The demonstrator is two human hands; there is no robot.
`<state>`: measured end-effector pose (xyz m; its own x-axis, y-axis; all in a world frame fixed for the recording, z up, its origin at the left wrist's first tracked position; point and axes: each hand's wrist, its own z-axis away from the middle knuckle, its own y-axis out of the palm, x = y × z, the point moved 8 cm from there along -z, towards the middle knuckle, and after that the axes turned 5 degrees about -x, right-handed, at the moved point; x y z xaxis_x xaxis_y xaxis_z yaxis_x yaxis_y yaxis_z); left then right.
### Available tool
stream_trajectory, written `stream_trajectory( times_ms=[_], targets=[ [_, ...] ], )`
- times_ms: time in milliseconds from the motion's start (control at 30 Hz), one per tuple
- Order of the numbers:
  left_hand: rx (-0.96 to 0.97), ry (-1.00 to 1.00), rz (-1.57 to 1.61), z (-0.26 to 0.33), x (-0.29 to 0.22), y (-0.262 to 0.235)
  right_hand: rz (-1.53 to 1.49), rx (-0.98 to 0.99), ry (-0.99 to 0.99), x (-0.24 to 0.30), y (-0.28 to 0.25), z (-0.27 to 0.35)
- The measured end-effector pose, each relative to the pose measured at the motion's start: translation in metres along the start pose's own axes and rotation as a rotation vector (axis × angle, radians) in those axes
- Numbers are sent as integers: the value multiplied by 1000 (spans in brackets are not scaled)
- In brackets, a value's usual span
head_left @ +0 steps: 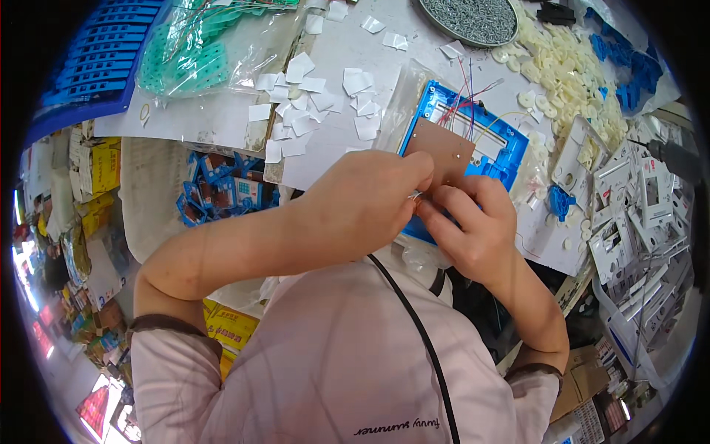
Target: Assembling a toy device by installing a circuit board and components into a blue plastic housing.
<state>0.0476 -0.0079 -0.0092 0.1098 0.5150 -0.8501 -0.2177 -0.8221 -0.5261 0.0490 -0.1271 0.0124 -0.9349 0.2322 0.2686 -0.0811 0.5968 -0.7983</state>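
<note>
My left hand (377,194) and my right hand (473,220) meet at the lower edge of a brown circuit board (438,150). Both have their fingers pinched close together. What sits between the fingertips is small and mostly hidden; a bit of thin, light strand shows there. The board lies over a blue plastic housing (510,150), whose near left part is covered by my hands. Thin red, purple and yellow wires (467,92) rise from the far side of the board and housing.
White paper pieces (299,111) lie left of the housing. A bowl of screws (473,18) stands at the back, with cream plastic parts (566,78) to its right. White casings (643,214) are heaped at the far right. A bin (151,185) at left holds blue assemblies (218,189).
</note>
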Motion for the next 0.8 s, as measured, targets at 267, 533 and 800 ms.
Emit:
stream_trajectory(
  times_ms=[267,533,800],
  targets=[
    [-7,-24,-88,4,-4,5,12,172,39,2,2,-8],
    [33,-148,97,3,10,-7,105,379,78,17,2,-1],
    [-272,30,-299,48,16,-43,6,337,135,10,-2,3]
  ],
)
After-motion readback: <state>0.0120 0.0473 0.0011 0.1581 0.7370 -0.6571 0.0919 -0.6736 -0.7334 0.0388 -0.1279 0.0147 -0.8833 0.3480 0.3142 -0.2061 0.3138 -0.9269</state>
